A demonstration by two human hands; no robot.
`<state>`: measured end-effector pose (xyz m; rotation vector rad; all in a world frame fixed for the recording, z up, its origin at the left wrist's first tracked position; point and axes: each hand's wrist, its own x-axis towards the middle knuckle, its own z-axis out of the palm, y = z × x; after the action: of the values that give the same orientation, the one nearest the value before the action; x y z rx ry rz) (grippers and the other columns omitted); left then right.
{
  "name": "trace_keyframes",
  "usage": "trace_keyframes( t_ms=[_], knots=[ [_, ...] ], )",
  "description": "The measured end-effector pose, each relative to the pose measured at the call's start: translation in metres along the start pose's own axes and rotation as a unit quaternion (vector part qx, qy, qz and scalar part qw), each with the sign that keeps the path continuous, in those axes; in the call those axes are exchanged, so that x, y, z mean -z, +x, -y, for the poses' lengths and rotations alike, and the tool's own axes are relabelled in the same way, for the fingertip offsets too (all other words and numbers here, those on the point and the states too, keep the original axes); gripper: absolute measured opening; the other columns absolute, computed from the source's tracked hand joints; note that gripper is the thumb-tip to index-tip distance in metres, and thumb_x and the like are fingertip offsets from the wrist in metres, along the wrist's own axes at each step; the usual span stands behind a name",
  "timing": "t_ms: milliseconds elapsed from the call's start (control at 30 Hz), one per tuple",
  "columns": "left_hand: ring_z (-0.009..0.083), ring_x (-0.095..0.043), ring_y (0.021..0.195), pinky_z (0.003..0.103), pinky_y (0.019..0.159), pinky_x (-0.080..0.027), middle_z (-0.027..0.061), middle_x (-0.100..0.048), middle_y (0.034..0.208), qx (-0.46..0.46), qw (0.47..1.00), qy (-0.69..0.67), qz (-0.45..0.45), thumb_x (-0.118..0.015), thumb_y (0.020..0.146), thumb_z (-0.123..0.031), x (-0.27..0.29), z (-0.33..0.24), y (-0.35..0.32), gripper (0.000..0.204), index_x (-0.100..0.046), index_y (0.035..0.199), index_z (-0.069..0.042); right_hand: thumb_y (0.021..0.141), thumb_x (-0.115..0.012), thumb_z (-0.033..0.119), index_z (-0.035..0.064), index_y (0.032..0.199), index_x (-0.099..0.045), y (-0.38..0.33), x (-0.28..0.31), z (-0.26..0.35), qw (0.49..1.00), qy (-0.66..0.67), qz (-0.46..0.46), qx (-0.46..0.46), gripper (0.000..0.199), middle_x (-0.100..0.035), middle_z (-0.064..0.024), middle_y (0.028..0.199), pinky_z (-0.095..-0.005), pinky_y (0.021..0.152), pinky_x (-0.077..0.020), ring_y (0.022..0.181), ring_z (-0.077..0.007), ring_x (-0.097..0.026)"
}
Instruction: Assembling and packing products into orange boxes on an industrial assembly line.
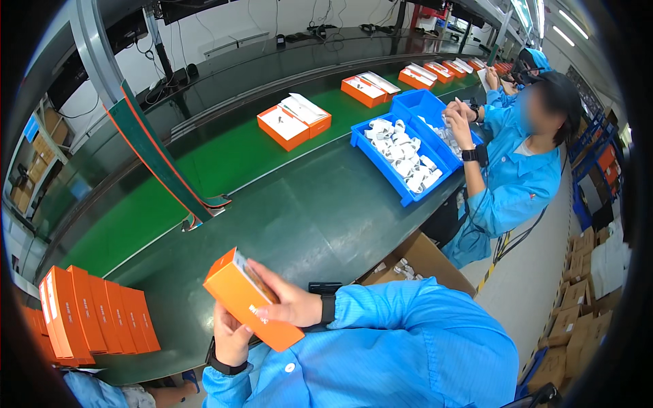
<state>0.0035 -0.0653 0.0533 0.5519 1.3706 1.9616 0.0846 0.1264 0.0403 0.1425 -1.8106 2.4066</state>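
An orange cardboard box (239, 289) is tilted in front of my chest, above the near edge of the green worktable (299, 211). My left hand (231, 334) grips its lower left side, fingers partly hidden behind it. From the right, my right hand (291, 299) closes round the box, thumb across the front face and fingers along the far side. The box looks closed, with a pale printed face just showing at its upper right. To my left, several similar orange boxes (112, 316) stand in a row on the table.
Open orange boxes (292, 124) sit on the green conveyor belt (224, 146). Blue bins (401, 197) hold white parts; a co-worker (524, 170) handles something small beside them. An open carton (428, 258) stands at my right. A metal post (102, 54) rises at the left.
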Motion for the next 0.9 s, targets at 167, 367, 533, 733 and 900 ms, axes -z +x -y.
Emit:
trace_keyframes(
  t_ms=[167, 367, 533, 733, 900],
  knots=[
    [0.0258, -0.054, 0.142, 0.045, 0.121, -0.044, 0.0134, -0.055, 0.151, -0.031, 0.999, -0.002, -0.034, -0.097, 0.08, -0.041, -0.009, -0.003, 0.002, 0.102, -0.04, 0.155, -0.002, 0.099, -0.077, 0.022, 0.0021, 0.173, -0.004, 0.0, 0.016, 0.003, 0.999, 0.041, 0.0, 0.009, 0.106, -0.029, -0.0191, 0.173, -0.0444, 0.13, -0.0299, 0.16, -0.0273, -0.031],
    [0.0301, -0.061, 0.135, 0.046, 0.115, -0.049, 0.0148, -0.06, 0.144, -0.088, 0.992, -0.021, -0.089, -0.09, 0.08, -0.042, 0.007, 0.01, 0.005, 0.097, -0.042, 0.154, -0.001, 0.099, -0.077, 0.024, 0.0015, 0.172, -0.007, 0.005, 0.043, 0.033, 0.994, 0.041, -0.089, 0.051, 0.104, -0.036, -0.0181, 0.167, -0.0416, 0.122, -0.0389, 0.149, -0.0225, -0.044],
    [0.0329, -0.067, 0.129, 0.048, 0.11, -0.055, 0.0175, -0.064, 0.142, -0.079, 0.982, -0.136, -0.1, -0.073, 0.091, -0.041, 0.038, 0.017, -0.001, 0.077, -0.048, 0.151, -0.001, 0.089, -0.081, 0.053, -0.0058, 0.164, -0.03, 0.009, 0.101, 0.059, 0.846, -0.504, -0.173, -0.016, 0.108, -0.053, -0.0296, 0.139, -0.0497, 0.11, -0.049, 0.127, -0.0458, -0.058],
    [0.0328, -0.067, 0.128, 0.048, 0.109, -0.056, 0.0149, -0.064, 0.144, -0.091, 0.956, -0.231, -0.154, -0.065, 0.1, -0.051, 0.016, 0.032, 0.01, 0.074, -0.048, 0.155, -0.004, 0.085, -0.08, 0.057, -0.0019, 0.158, -0.046, 0.02, 0.124, 0.044, 0.681, -0.684, -0.178, -0.193, 0.1, -0.056, -0.0252, 0.133, -0.0516, 0.104, -0.0505, 0.121, -0.0431, -0.061],
    [0.0343, -0.068, 0.127, 0.051, 0.109, -0.056, 0.0167, -0.064, 0.144, -0.051, 0.964, -0.222, -0.138, -0.066, 0.099, -0.058, -0.008, 0.043, 0.019, 0.08, -0.047, 0.155, -0.004, 0.089, -0.082, 0.043, -0.0016, 0.15, -0.054, 0.004, 0.097, 0.033, 0.748, -0.623, -0.19, 0.127, 0.081, -0.056, -0.0247, 0.141, -0.0514, 0.11, -0.0469, 0.128, -0.0437, -0.057]
  ],
)
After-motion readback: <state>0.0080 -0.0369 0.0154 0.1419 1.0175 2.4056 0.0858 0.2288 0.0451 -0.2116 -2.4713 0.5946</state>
